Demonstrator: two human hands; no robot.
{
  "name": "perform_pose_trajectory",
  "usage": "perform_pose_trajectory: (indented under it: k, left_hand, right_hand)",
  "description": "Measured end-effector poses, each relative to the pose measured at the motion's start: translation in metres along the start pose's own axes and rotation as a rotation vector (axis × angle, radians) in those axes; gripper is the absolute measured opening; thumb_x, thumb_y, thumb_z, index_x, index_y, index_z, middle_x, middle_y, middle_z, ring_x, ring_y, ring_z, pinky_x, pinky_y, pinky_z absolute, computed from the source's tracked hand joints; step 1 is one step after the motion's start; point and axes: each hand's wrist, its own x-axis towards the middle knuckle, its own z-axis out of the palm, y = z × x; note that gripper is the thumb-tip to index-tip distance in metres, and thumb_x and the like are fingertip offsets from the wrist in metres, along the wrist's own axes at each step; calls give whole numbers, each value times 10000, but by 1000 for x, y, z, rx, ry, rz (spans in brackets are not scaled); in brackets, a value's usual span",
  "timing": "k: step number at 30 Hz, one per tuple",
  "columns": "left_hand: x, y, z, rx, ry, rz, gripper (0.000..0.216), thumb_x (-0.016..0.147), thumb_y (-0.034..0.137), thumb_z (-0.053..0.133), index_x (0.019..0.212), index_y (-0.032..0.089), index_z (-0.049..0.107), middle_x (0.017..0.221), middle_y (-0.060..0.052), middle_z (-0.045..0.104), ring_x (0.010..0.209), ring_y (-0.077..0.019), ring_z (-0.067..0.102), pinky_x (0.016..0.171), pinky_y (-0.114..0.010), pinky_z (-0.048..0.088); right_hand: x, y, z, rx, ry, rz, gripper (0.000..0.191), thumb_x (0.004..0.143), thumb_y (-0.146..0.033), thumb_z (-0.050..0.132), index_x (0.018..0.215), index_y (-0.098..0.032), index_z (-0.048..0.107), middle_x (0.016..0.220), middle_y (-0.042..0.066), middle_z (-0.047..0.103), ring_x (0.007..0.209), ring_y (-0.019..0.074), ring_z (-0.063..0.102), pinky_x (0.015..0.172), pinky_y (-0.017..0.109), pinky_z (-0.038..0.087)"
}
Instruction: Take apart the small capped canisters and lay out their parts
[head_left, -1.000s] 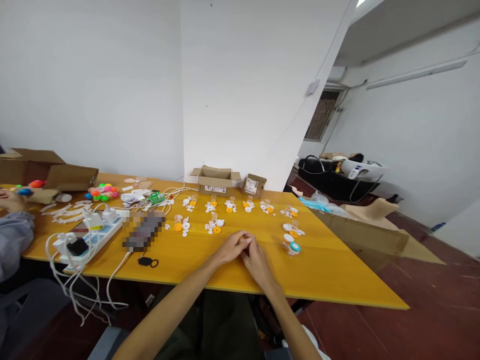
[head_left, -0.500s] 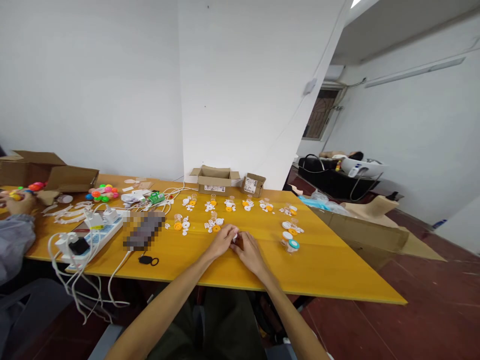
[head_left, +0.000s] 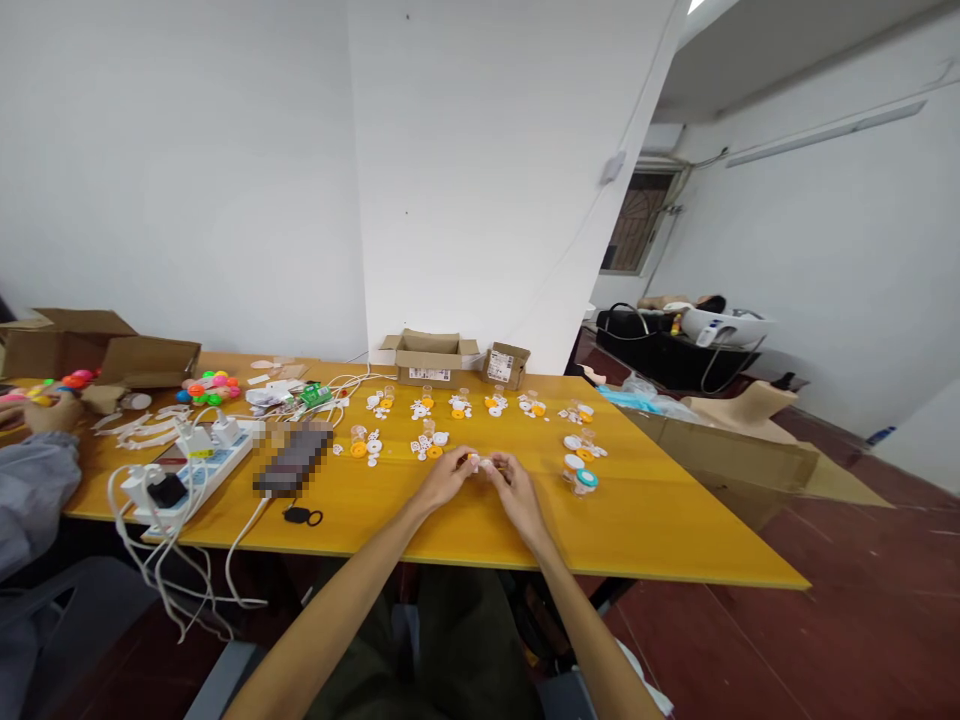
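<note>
Over the middle of the yellow table (head_left: pixel 480 540), my left hand (head_left: pixel 447 480) pinches a small white plastic part (head_left: pixel 474 462). Close beside it, my right hand (head_left: pixel 517 497) has its fingers closed on another small white piece (head_left: pixel 486 465); whether the two pieces touch I cannot tell. Fingers hide most of both. Beyond my hands lie groups of white discs (head_left: pixel 441 438), orange rings (head_left: pixel 434 452) and small clear cups (head_left: pixel 428 427). To the right stand a clear jar with a teal lid (head_left: pixel 586 480) and one with a white lid (head_left: pixel 574 463).
Two cardboard boxes, a wider one (head_left: pixel 431 362) and a smaller one (head_left: pixel 505 366), stand at the wall. Left are a power strip (head_left: pixel 214 465) with cables, a blurred dark device (head_left: pixel 294 458) and coloured balls (head_left: pixel 213 387). A co-worker's hand (head_left: pixel 56 412) works at far left.
My hands have drawn slightly apart, and white pieces now show between the fingertips. My right hand has turned a little. The whole view has shifted slightly.
</note>
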Motion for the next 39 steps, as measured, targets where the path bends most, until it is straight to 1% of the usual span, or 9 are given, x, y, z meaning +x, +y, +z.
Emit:
perform_pose_trajectory:
  k: [5,9,13,19,24,26,30,35,39]
  left_hand:
    - [-1,5,1,-33,33,-34,362,881,550,448,818,210,557,721,26,535,671,-145,485,693,-276,433]
    - [-1,8,1,-46,49,-63,386,889,559,415,712,219,457,662,41,464,644,-140,448,671,-271,410]
    - [-2,9,1,-47,89,-47,385,888,560,422,705,222,446,693,28,492,691,-153,471,717,-286,421]
    - [-2,5,2,-32,95,-42,394,887,572,424,706,225,471,701,15,518,703,-166,488,705,-289,433]
    - [-1,3,2,-24,135,-34,407,891,581,422,714,223,498,705,10,539,708,-170,504,714,-297,444]
    - [-1,5,2,-11,136,-34,404,889,578,424,708,223,496,707,7,537,714,-174,502,725,-304,438]
    - [-1,8,2,11,121,-34,404,882,576,416,686,226,460,688,13,506,696,-170,473,718,-298,414]
    - [0,10,2,3,134,-45,384,899,544,408,693,225,464,690,14,513,691,-171,483,705,-300,425]
    - [0,11,2,18,134,-33,381,905,527,415,678,224,457,676,18,504,684,-168,484,707,-297,423]
  right_hand:
    - [-2,-6,2,-23,-61,-49,346,793,-575,564,801,-229,567,740,37,671,683,215,634,661,343,529]
    - [-4,-12,4,-35,-80,-106,283,794,-502,577,884,-234,569,900,51,686,778,213,659,710,340,538]
    - [-5,-12,5,-48,-53,-72,389,762,-542,606,988,-229,560,992,74,681,820,216,662,713,339,536]
    - [-4,-13,3,-88,-102,-30,382,835,-588,493,761,-223,578,656,20,632,616,200,608,615,326,509]
    - [-6,-13,6,-44,-51,-114,385,764,-520,625,1018,-232,598,968,60,695,829,218,663,717,334,535]
    - [-6,-11,7,-40,-53,-93,394,774,-520,618,1037,-228,589,903,46,700,788,213,661,710,337,534]
    - [-5,-10,7,-68,-113,-60,328,836,-544,523,844,-224,594,723,20,666,668,201,625,671,336,521]
    - [-6,-14,7,-32,-51,-112,420,766,-507,625,1080,-233,577,1032,70,674,860,220,653,753,348,533]
    - [-5,-12,8,-62,-78,-45,342,827,-540,537,939,-220,590,766,28,661,685,205,626,668,336,521]
